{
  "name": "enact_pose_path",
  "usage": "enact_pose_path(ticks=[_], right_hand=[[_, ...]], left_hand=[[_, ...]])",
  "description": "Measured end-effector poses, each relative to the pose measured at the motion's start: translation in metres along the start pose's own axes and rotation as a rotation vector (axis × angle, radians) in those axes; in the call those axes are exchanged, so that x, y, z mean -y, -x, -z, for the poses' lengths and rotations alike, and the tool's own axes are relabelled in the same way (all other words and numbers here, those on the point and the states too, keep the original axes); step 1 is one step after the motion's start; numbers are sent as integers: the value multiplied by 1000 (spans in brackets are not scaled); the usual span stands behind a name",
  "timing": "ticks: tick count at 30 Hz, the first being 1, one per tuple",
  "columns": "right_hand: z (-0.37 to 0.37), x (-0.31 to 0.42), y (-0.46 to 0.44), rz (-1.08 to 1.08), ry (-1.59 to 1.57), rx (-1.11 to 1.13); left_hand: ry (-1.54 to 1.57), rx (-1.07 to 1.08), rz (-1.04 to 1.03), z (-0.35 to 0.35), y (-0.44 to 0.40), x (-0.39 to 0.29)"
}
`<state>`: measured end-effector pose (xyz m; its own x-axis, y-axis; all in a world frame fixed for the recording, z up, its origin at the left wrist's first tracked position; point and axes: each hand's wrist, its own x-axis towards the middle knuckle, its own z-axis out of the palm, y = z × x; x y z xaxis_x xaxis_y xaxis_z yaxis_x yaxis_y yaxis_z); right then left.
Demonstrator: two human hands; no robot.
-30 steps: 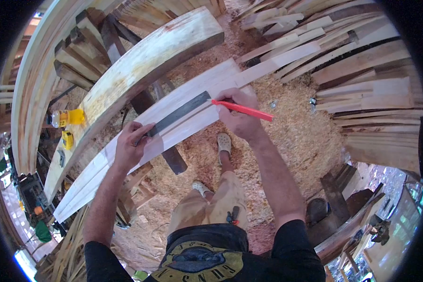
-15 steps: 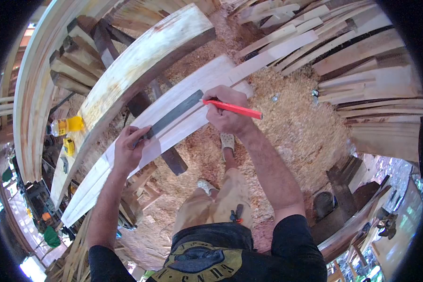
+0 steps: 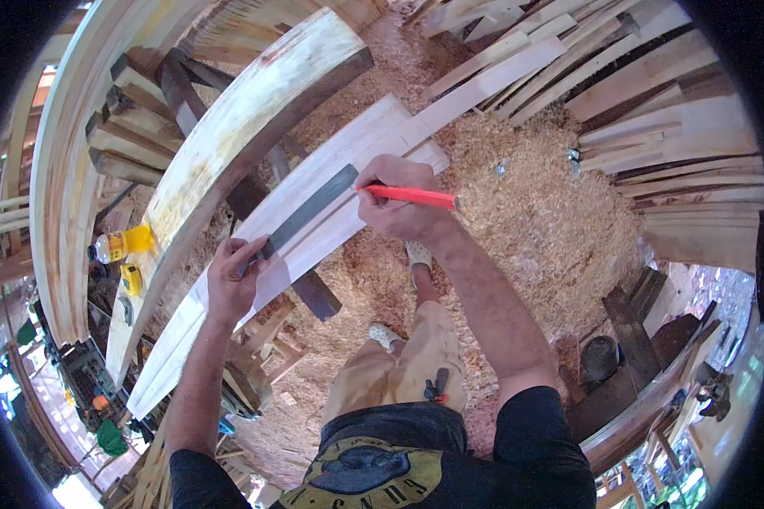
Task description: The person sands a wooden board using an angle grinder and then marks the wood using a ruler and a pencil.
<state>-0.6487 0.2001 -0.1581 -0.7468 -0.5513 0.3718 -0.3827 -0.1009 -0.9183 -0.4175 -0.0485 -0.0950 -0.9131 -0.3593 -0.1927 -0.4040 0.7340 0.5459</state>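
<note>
A long pale plank (image 3: pixel 373 131) with a curved outline lies diagonally in front of me, and a narrower light strip of wood (image 3: pixel 492 81) runs along it past its far end. On the plank rests a flat dark grey strip (image 3: pixel 314 206), like a straightedge. My left hand (image 3: pixel 232 278) pinches the strip's lower end between thumb and fingers. My right hand (image 3: pixel 399 200) grips a red carpenter's pencil (image 3: pixel 420 198), its tip close to the strip's upper end. The fingers of that hand partly cover the plank.
Beyond the plank lies a thick curved beam (image 3: pixel 246 110), with a bottle of yellow liquid (image 3: pixel 123 244) and a yellow tape measure (image 3: pixel 131 279) at its lower end. Stacked boards (image 3: pixel 688 93) fill the upper right. Wood shavings (image 3: pixel 518 229) cover the floor around my feet.
The whole view has shifted slightly. Both hands keep their holds, and the pencil tip stays by the upper end of the grey strip, with the pencil's angle slightly flatter.
</note>
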Motion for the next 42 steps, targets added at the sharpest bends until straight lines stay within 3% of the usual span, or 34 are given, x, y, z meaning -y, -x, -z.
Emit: enact_pose_path(ticks=[20, 42], right_hand=[[3, 5, -6, -107, 109, 122], [0, 0, -4, -70, 111, 118]], left_hand=[[-19, -21, -51, -1, 0, 1], [5, -11, -59, 1, -1, 0]])
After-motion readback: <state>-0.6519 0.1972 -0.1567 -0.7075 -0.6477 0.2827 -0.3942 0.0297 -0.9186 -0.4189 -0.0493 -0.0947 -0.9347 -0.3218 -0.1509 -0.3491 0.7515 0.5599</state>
